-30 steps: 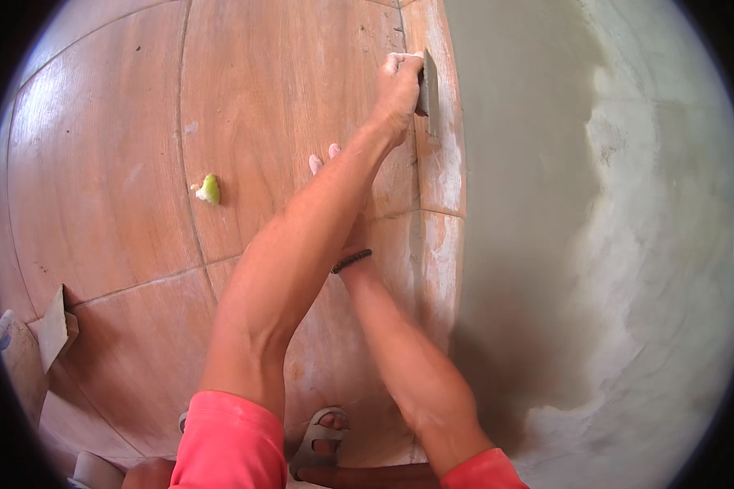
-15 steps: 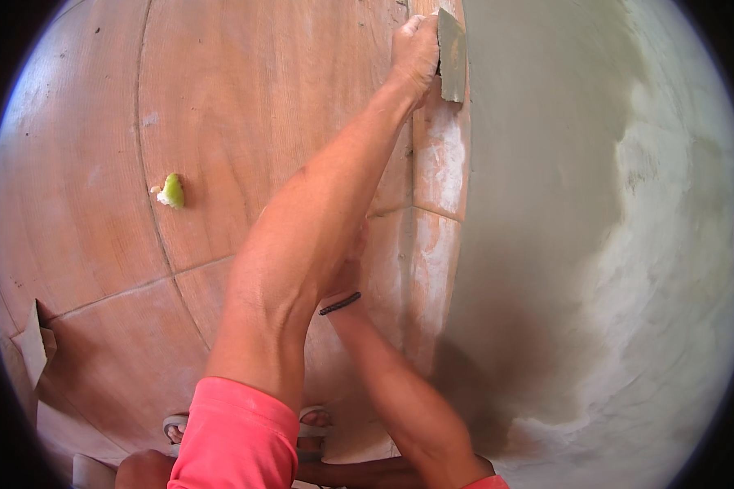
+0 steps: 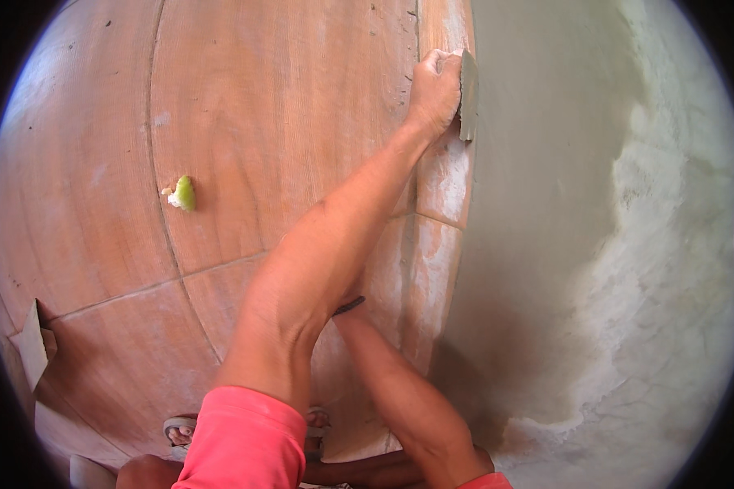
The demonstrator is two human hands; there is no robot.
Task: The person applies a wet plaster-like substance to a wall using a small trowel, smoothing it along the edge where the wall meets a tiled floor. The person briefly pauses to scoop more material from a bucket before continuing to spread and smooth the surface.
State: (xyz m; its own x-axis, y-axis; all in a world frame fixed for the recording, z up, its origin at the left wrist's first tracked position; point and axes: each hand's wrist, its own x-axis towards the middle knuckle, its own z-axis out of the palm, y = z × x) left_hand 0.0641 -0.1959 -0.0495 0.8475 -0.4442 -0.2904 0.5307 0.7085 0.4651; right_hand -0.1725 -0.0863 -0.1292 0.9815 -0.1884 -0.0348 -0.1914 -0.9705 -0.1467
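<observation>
My left hand (image 3: 436, 90) is closed on a flat, thin grey-green scraper plate (image 3: 468, 96), whose kind of handle, if any, is hidden. It holds the plate upright along the seam between the narrow tile strip (image 3: 444, 175) and the smooth grey plaster (image 3: 538, 163). White smears coat the strip and my fingers. My right forearm (image 3: 400, 367) crosses beneath my left one, with a black bracelet (image 3: 349, 306) at the wrist. The right hand itself is hidden behind my left forearm.
Wood-look floor tiles (image 3: 302, 122) with dark joints spread to the left. A small green-and-white chunk (image 3: 184, 194), perhaps fruit, lies on them. A bent grey-brown sheet (image 3: 34, 346) stands at the lower left. My sandalled feet (image 3: 179, 430) are near the bottom. Paler plaster (image 3: 620, 326) borders the right.
My left hand and the plate have come nearer along the seam and slightly right. The plate now shows more edge-on. My right hand, partly visible before, is now hidden.
</observation>
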